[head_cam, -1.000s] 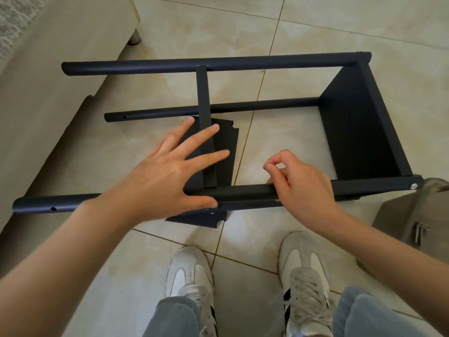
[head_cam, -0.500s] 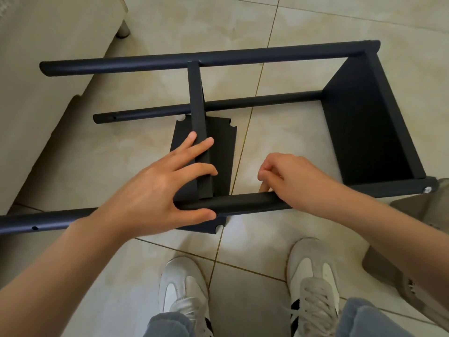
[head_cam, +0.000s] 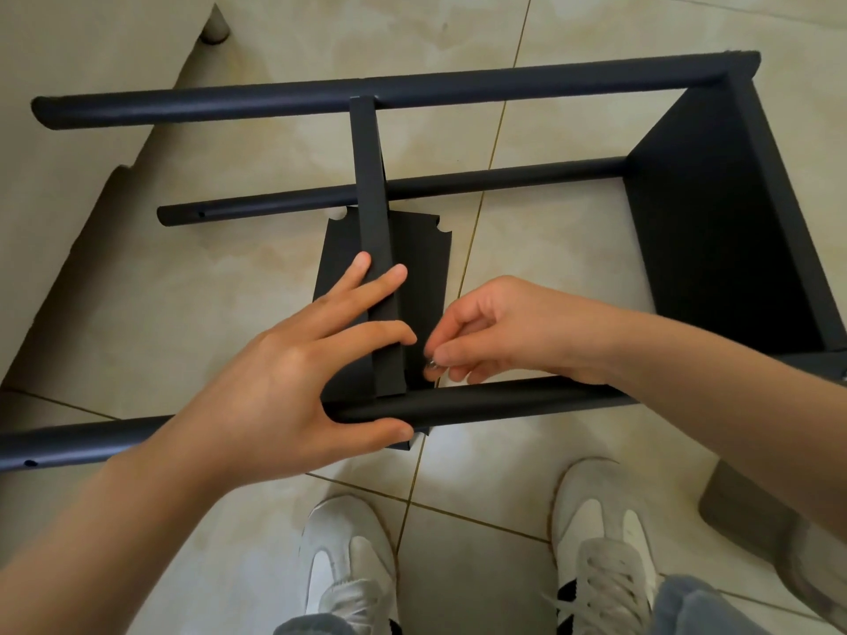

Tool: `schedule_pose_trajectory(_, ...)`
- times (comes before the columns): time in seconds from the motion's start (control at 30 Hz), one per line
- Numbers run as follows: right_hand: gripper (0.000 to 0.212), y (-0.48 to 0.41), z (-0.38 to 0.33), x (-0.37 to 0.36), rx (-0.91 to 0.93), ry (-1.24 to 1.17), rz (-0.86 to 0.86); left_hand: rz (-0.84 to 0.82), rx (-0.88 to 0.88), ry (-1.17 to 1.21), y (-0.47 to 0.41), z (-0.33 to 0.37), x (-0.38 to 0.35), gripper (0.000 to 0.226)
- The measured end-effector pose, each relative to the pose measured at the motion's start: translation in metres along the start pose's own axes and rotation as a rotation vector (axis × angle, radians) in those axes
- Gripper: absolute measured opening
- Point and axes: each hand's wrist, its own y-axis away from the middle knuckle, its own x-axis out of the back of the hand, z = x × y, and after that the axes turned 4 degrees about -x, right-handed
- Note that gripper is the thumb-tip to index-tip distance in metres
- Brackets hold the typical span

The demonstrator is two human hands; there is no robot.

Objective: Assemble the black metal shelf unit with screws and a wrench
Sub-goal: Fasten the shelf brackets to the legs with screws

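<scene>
The black metal shelf unit (head_cam: 715,231) lies on its side on the tiled floor, with round posts running left to right. A loose shelf panel (head_cam: 373,231) stands on edge between the far post (head_cam: 366,96) and the near post (head_cam: 504,403). My left hand (head_cam: 284,382) holds that panel against the near post, fingers spread over the panel's edge and thumb under the post. My right hand (head_cam: 499,332) pinches a small silvery screw (head_cam: 431,364) just right of the panel, above the near post. No wrench is in view.
A beige sofa (head_cam: 68,144) with a short leg fills the left side. My two white sneakers (head_cam: 600,556) stand just below the near post. A grey-brown bag (head_cam: 756,520) sits at the lower right. Another flat black panel (head_cam: 426,268) lies on the floor under the frame.
My right hand left the near post and moved left to the panel, pinching a small screw. My left hand's fingers slid along the panel edge. The camera moved closer.
</scene>
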Motion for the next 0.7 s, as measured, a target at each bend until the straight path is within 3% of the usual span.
schedule_pose_trajectory(0.13,0.005,-0.008,-0.002,-0.001,-0.045,-0.052,-0.049,0.017,-0.002,-0.007,0.003,-0.004,-0.001,0.064)
schedule_pose_trajectory(0.3,0.019,-0.021,-0.001,-0.004,-0.113,-0.114,-0.122,0.024,-0.012,-0.01,0.004,-0.006,-0.001,0.065)
schedule_pose_trajectory(0.7,0.008,-0.033,-0.009,-0.005,-0.158,-0.174,-0.211,0.028,-0.01,-0.043,0.006,-0.005,-0.001,0.072)
